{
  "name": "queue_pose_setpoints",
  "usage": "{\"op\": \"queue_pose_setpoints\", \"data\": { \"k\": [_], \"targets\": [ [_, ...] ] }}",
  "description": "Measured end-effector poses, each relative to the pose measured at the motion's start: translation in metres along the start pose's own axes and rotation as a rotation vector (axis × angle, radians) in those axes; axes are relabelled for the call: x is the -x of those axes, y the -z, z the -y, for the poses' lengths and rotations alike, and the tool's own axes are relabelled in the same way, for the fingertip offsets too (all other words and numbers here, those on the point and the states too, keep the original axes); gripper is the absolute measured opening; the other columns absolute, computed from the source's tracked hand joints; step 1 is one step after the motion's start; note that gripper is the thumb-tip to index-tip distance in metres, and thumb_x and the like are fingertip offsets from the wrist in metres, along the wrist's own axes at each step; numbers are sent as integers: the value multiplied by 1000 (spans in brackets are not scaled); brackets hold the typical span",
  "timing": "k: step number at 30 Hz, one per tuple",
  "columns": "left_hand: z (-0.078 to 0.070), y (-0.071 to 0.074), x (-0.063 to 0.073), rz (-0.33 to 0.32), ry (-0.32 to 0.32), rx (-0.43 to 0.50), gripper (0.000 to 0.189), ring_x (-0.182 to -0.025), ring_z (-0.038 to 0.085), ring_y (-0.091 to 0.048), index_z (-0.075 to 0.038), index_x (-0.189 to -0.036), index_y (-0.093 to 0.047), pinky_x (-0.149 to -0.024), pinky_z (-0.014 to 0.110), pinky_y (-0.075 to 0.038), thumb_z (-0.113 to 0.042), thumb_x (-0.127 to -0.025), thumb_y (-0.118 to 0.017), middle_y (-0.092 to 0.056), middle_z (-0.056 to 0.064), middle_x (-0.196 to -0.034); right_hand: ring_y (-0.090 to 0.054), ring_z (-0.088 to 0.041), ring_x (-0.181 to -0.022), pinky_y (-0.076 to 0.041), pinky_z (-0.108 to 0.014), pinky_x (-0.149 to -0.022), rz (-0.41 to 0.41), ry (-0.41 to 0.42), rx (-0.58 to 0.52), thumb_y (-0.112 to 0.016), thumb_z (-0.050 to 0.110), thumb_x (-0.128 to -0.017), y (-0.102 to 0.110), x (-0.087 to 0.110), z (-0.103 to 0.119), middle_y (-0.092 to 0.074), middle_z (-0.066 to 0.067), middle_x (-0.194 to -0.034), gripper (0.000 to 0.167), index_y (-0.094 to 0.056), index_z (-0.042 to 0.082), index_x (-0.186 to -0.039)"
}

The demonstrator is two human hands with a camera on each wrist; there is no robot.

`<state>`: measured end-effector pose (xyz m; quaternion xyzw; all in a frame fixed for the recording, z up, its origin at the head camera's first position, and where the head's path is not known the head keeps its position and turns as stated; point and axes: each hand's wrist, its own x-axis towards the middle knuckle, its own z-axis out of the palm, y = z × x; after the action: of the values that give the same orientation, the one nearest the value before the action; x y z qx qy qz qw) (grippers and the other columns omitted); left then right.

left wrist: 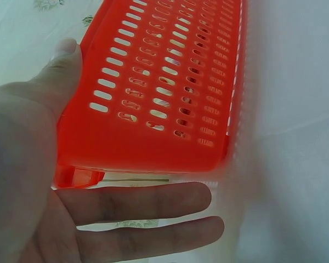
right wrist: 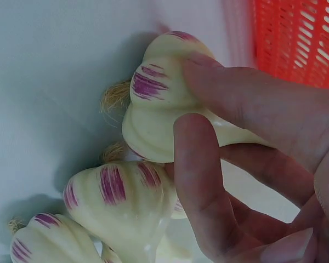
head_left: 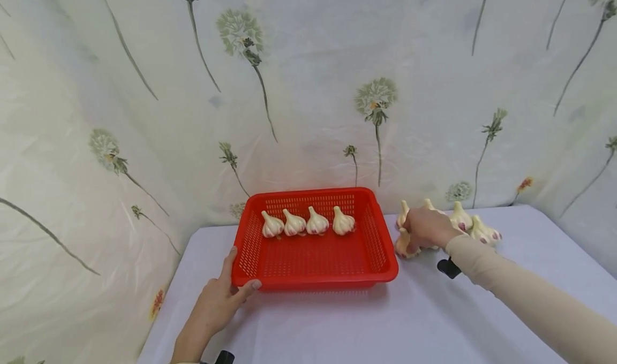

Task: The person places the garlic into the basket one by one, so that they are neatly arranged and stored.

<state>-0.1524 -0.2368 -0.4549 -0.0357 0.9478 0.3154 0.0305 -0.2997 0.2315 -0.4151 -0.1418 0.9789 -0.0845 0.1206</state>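
Observation:
A red plastic basket (head_left: 313, 285) with slotted walls stands on the table; several white garlic bulbs (head_left: 295, 224) lie in a row along its far side. My left hand (head_left: 217, 300) straddles the basket's near left corner, thumb on the front rim. In the left wrist view two fingers (left wrist: 153, 236) stretch out straight beneath the basket wall. To the right of the basket, my right hand (head_left: 430, 227) pinches a garlic bulb (right wrist: 159, 104) with purple streaks between thumb and index finger. Whether this bulb touches the table is hidden.
More garlic bulbs (head_left: 486, 232) lie loosely grouped around and beyond my right hand. A white cloth covers the table (head_left: 337, 326). Behind and to the left hangs a pale curtain (head_left: 313, 112) printed with dandelions, close to the table's back edge.

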Motion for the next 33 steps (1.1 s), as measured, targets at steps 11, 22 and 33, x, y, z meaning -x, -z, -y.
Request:
{"op": "queue_pose_setpoints", "data": {
  "k": [11, 22, 33],
  "targets": [
    [0, 0, 1, -5, -18, 4, 111, -74, 17, -58, -15, -170, -18, -66, 32, -47, -75, -89, -67, -63, 0, -74, -54, -19, -65, -40, -32, -58, -34, 14, -15, -92, 17, -72, -7, 2, -1, -57, 0, -66, 23, -68, 19, -74],
    [7, -2, -1, -25, -74, 17, 108, -67, 17, -55, -14, -170, -19, -61, 33, -44, -74, -92, -65, -58, -1, -69, -52, -19, -63, -37, -33, -58, -62, 20, -24, -84, 8, -70, -10, 3, -1, -54, 0, -64, 22, -65, 19, -70],
    [0, 1, 1, -14, -23, 8, 109, -72, 16, -57, -15, -169, -21, -65, 32, -46, -73, -90, -68, -62, -1, -73, -52, -18, -66, -39, -31, -57, -48, 53, -25, -89, 10, -69, -13, 1, -8, -55, 0, -66, 22, -71, 20, -79]
  ]
}}
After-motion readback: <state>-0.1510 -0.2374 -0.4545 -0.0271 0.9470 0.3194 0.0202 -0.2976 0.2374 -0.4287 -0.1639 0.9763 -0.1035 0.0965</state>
